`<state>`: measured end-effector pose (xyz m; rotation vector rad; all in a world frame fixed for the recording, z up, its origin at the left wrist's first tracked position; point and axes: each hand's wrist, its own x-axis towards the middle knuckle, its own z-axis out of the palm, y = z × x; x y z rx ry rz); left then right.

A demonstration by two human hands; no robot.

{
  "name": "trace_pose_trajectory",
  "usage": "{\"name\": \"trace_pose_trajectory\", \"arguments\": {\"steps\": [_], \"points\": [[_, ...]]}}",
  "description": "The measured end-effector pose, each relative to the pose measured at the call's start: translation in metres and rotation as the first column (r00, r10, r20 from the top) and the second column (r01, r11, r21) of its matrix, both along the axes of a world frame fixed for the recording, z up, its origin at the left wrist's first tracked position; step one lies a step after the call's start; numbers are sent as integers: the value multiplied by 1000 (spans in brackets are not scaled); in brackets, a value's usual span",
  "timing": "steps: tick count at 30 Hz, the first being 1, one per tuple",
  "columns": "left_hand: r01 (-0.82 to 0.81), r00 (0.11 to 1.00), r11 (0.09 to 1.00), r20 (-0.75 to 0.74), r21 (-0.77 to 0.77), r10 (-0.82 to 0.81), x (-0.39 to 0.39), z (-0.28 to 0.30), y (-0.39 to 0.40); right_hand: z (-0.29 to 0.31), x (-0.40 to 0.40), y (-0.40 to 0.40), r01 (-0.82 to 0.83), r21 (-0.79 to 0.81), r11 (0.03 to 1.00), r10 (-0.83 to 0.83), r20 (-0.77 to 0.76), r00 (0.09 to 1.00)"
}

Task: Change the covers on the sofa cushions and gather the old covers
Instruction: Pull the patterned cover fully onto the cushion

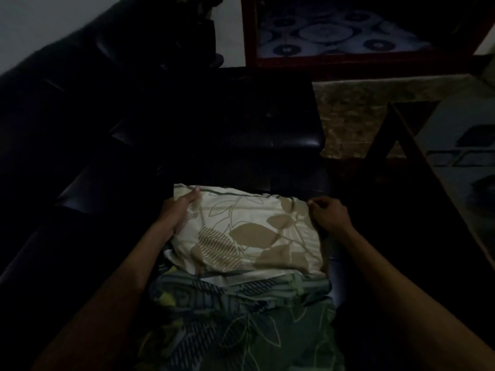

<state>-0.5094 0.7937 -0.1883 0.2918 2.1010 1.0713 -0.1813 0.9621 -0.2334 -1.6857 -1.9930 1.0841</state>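
Left hand, right hand gripping cream cushion far corners; grip slips, cushion drops onto green cover below.

In the middle of the frame the cushion is cream with tan leaves and brown-striped leaf shapes. Below it, at the bottom centre, the crumpled cover is dark green with pale green leaf outlines, dark striped patches and a touch of yellow. The sofa across the left and centre is black, while the rug at upper right shows dark blue and pale circles inside a dark red frame.
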Motion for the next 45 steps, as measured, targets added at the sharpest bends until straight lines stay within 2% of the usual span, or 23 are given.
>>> {"name": "trace_pose_trajectory", "arguments": {"steps": [3, 7, 9, 12, 15, 18, 21, 22, 23, 24, 25, 28, 31, 36, 39, 41, 45], "points": [[-19, 1000, 1000, -8, 3, 19, 6, -13, -5, -14, 1, -5, 174, -43, 984, -178, -123, 976], [-35, 982, 998, -182, 46, 43, 10, -18, -6, -10, -4, -10, 383, -77, 921, -391, -177, 903], [-35, 967, 997, -249, 70, 51, 8, -17, -5, -5, -2, -12, 452, -67, 889, -456, -197, 868], [-34, 960, 996, -274, 80, 55, 10, -15, -2, -3, 2, -17, 500, -57, 864, -501, -191, 844], [49, 946, 999, -320, 1, -46, 11, -12, -6, -5, 6, -23, 449, -63, 891, -451, -229, 863], [171, 909, 980, -367, -99, -196, 17, 1, -35, -2, 16, -44, 313, -76, 947, -322, -219, 921], [239, 875, 954, -385, -180, -292, 39, 5, -90, 2, 35, -95, 162, -231, 959, -209, -199, 957], [276, 897, 945, -306, -175, -318, 50, 5, -108, 3, 39, -115, 107, -311, 944, -183, -228, 956], [315, 925, 943, -187, -107, -330, 60, 2, -120, 3, 40, -132, 57, -375, 925, -166, -266, 950], [328, 941, 945, -82, -21, -328, 68, -4, -125, 4, 38, -146, 23, -401, 916, -156, -305, 940], [311, 950, 950, -42, 33, -309, 77, -9, -125, 3, 34, -154, 15, -394, 919, -159, -335, 929], [241, 962, 969, -148, 48, -231, 91, -16, -106, 6, 21, -150, 60, -316, 947, -199, -428, 881], [232, 961, 968, -176, 94, -213, 94, -7, -74, 21, 13, -118, 101, -211, 972, -198, -509, 838], [228, 964, 948, -188, 222, -188, 91, 11, -7, 42, 17, -46, 196, -63, 979, -204, -441, 874], [298, 922, 953, -276, 56, -272, 80, 4, -4, 34, 30, -38, 207, -36, 978, -207, -335, 919], [352, 871, 936, -356, -30, -339, 74, -4, -24, 30, 38, -54, 201, -6, 980, -196, -240, 951], [421, 770, 879, -424, -222, -476, 64, -14, -75, 16, 46, -81, 182, 70, 981, -174, -109, 979]]}}
